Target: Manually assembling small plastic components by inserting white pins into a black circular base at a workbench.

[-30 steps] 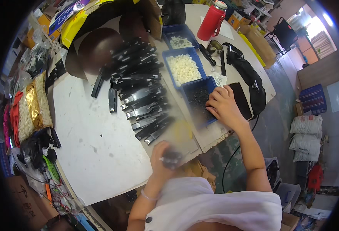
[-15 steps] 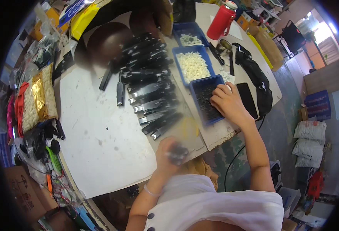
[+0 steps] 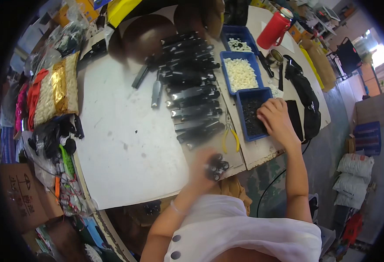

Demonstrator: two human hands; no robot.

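Near the table's front edge, my left hand (image 3: 200, 172) is closed round a bundle of short black tube-like parts (image 3: 217, 167), their round ends facing right; motion smears the hand. Over on the right, my right hand (image 3: 278, 121) dips its curled fingers into the nearest blue tray (image 3: 257, 138), among small black pieces (image 3: 252, 118). What its fingertips pinch, if anything, is hidden. Beyond my left hand, a long row of black handle-like parts with shiny ends (image 3: 195, 94) lies stacked. Yellow-handled pliers (image 3: 230, 137) rest between the row and the tray.
Behind the near tray stand a blue tray of white pieces (image 3: 240, 74) and another blue tray (image 3: 239, 32). A red thermos (image 3: 275, 29), metal cup (image 3: 274, 56) and black pouch (image 3: 307, 100) are at the right. Two loose black parts (image 3: 156, 94) lie left of the row.
The view has shifted, so the table things appear farther right or left-down. My right hand stays at the near tray, its fingers further in. The pliers now show plainly beyond my left hand.
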